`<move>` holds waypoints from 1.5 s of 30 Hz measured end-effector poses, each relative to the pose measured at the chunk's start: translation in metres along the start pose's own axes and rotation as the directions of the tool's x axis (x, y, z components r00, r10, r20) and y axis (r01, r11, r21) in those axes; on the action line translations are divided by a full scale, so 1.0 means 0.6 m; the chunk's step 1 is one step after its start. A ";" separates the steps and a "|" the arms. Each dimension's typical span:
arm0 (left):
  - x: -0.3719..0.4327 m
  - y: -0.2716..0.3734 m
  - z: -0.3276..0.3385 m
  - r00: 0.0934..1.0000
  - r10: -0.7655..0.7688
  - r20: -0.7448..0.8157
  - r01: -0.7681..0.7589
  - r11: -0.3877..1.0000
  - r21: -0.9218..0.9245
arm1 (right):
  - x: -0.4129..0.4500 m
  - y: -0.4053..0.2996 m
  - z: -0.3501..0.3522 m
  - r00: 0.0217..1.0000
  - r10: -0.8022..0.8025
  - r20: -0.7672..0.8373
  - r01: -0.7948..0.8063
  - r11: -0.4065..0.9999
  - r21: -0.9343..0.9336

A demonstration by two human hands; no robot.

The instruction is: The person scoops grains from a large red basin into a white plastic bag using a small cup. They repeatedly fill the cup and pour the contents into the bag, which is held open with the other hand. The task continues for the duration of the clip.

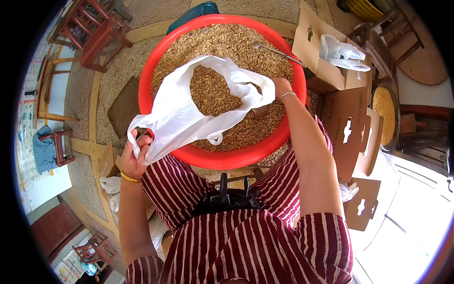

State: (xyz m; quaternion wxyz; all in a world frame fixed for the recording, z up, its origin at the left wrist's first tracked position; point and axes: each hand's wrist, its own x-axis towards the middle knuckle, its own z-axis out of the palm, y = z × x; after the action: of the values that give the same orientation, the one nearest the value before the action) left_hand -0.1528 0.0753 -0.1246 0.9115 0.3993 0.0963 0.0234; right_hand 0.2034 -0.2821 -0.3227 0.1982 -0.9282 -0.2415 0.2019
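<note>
A white plastic carrier bag is stretched between my two hands, its mouth spread wide above a large round red plastic basin. My left hand has its fingers through one bag handle at the basin's lower left rim. At the right, my right hand holds the other handle side, its fingers partly hidden by the plastic. Light brown granular pieces fill the basin and show through the bag's opening. A metal spoon-like utensil lies on them, its handle over the upper right rim.
Cardboard boxes stand along the right, one with white plastic bags at its top. Beyond is a round tray of yellow grains. Wooden chairs stand at the upper left. A flat brown piece lies on the floor.
</note>
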 end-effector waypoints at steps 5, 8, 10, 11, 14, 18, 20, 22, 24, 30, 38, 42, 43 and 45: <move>0.011 0.002 0.009 0.999 -0.031 -0.004 0.031 0.999 -0.012 | -0.003 -0.029 0.023 0.990 0.143 0.018 -0.144 0.979 0.143; 0.008 0.002 0.007 0.999 -0.039 -0.010 0.039 0.999 -0.004 | -0.005 -0.049 0.019 0.980 0.191 0.050 -0.197 0.964 0.180; 0.012 0.002 0.011 0.999 -0.036 -0.009 0.036 0.999 -0.005 | -0.001 -0.041 0.029 0.977 0.208 0.038 -0.211 0.955 0.210; 0.013 0.002 0.012 0.999 -0.035 -0.008 0.035 0.999 -0.005 | 0.001 -0.036 0.033 0.976 0.216 0.031 -0.218 0.955 0.204; 0.010 0.002 0.017 0.999 -0.033 -0.023 0.032 0.999 -0.012 | -0.001 -0.048 0.029 0.975 0.220 0.009 -0.218 0.959 0.179; 0.008 0.001 0.015 1.000 -0.030 -0.008 0.031 0.999 0.013 | -0.007 -0.062 0.021 0.978 0.208 -0.010 -0.204 0.965 0.162; 0.006 -0.002 0.010 1.000 -0.023 -0.010 0.023 0.999 0.022 | -0.011 -0.062 0.019 0.979 0.203 -0.015 -0.196 0.962 0.188; 0.012 0.000 0.019 1.000 -0.014 -0.003 0.014 1.000 0.021 | -0.006 -0.053 0.029 0.968 0.245 -0.046 -0.220 0.927 0.304; 0.018 0.000 0.025 0.999 -0.033 -0.008 0.033 0.999 -0.018 | 0.000 -0.052 0.040 0.962 0.264 -0.075 -0.176 0.803 0.569; 0.017 -0.006 0.016 0.999 -0.033 0.026 0.034 0.998 -0.052 | -0.087 -0.144 -0.059 0.993 0.107 -0.043 0.027 0.151 0.988; 0.017 -0.011 0.014 0.996 -0.014 -0.087 0.013 1.000 -0.001 | -0.281 -0.157 -0.172 0.980 -0.120 -0.157 0.086 -0.456 0.886; 0.022 -0.015 0.022 0.998 0.022 -0.053 -0.022 1.000 0.002 | -0.412 -0.147 -0.163 0.986 -0.123 -0.110 0.055 -0.387 0.921; 0.018 -0.015 0.020 0.998 0.031 -0.052 -0.031 1.000 -0.005 | -0.440 -0.147 -0.160 0.990 -0.112 -0.081 0.031 -0.388 0.921; 0.019 -0.016 0.019 0.996 0.055 -0.072 -0.053 0.998 0.030 | -0.489 -0.134 -0.156 0.995 -0.086 -0.045 0.008 -0.390 0.921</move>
State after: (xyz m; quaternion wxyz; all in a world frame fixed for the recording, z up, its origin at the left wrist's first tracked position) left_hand -0.1397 0.0617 -0.1259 0.9007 0.4132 0.1191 0.0612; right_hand -0.0179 -0.3976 -0.1248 0.8852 -0.3321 -0.0092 0.3256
